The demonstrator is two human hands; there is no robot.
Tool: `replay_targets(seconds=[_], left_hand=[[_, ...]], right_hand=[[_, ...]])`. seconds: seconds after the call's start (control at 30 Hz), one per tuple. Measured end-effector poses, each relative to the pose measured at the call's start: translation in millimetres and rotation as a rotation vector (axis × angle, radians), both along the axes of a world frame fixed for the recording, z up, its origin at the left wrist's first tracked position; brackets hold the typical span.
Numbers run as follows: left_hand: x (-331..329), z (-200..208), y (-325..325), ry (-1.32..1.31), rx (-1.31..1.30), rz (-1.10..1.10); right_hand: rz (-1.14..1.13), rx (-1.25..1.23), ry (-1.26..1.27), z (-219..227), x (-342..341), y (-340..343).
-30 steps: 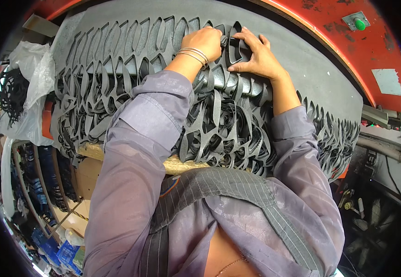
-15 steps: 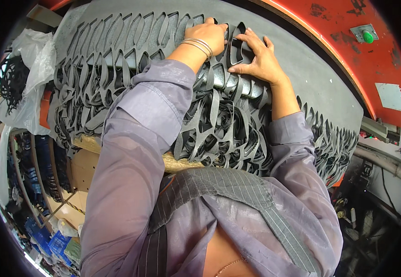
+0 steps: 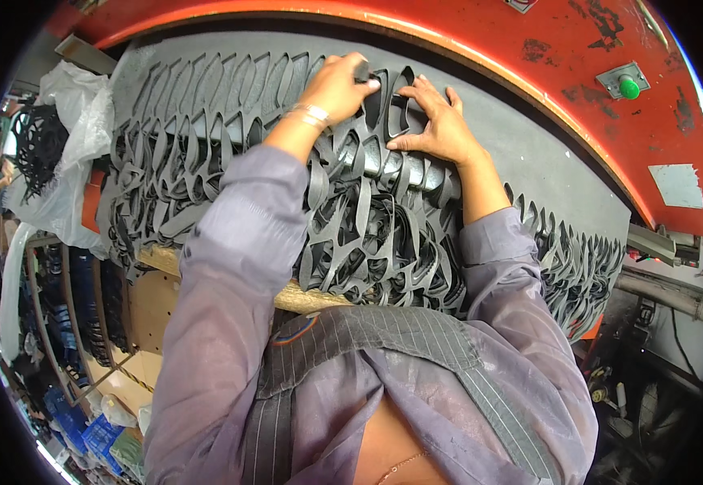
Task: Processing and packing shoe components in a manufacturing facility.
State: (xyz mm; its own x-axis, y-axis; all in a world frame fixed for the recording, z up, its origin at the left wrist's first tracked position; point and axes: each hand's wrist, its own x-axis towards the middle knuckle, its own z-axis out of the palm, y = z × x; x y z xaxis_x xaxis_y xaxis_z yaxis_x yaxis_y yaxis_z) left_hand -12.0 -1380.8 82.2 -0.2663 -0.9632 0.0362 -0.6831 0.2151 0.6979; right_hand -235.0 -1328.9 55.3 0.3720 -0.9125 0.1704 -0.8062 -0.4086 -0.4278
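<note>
My left hand (image 3: pixel 337 87) is closed over the far edge of the cut-out area, pinching a small dark grey cut piece (image 3: pixel 362 73) between thumb and fingers. Just right of it, my right hand (image 3: pixel 442 129) has its thumb and fingers around a narrow, dark, open-centred cutting die (image 3: pixel 392 113), which stands on the grey sheet (image 3: pixel 521 129). Under and in front of both hands, the sheet is cut into a web of grey scrap (image 3: pixel 359 234) with pointed oval holes, which hangs in tangled strips over the near edge.
A red machine beam (image 3: pixel 481 40) with a green button (image 3: pixel 629 86) arches behind the sheet. More cut scrap (image 3: pixel 578 267) hangs at the right. On the left are a clear plastic bag (image 3: pixel 84 105), black cut-outs (image 3: pixel 40 149) and a metal rack (image 3: pixel 68 315).
My left hand has lifted away slightly leftward, and a cut piece now shows in its fingers. My right hand stays at the die. The whole view has shifted a little.
</note>
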Motion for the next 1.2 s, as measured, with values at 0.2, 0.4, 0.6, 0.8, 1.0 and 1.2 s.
replay_targets(seconds=[0.2,0.4,0.6,0.8,1.0,1.2], left_hand=[[66,53,50,1.148,-0.015,0.072],[99,78,75,1.299,0.130,0.435],[61,117,61,0.738,-0.838,0.245],[75,153,65,0.341,-0.739,0.253],[177,83,149,1.251,0.133,0.019],[258,48,162,1.776,0.423,0.391]], right_hand=[[-0.036,0.074,0.022,26,7,9],[-0.268,-0.634,-0.374,113,-23,68],[-0.964,-1.503,-0.238,187,-95,88],[-1.005,-1.509,-0.121,184,-94,117],[-0.029,-0.797,-0.305,86,12,250],[-0.136,-0.112,0.216,14,94,308]])
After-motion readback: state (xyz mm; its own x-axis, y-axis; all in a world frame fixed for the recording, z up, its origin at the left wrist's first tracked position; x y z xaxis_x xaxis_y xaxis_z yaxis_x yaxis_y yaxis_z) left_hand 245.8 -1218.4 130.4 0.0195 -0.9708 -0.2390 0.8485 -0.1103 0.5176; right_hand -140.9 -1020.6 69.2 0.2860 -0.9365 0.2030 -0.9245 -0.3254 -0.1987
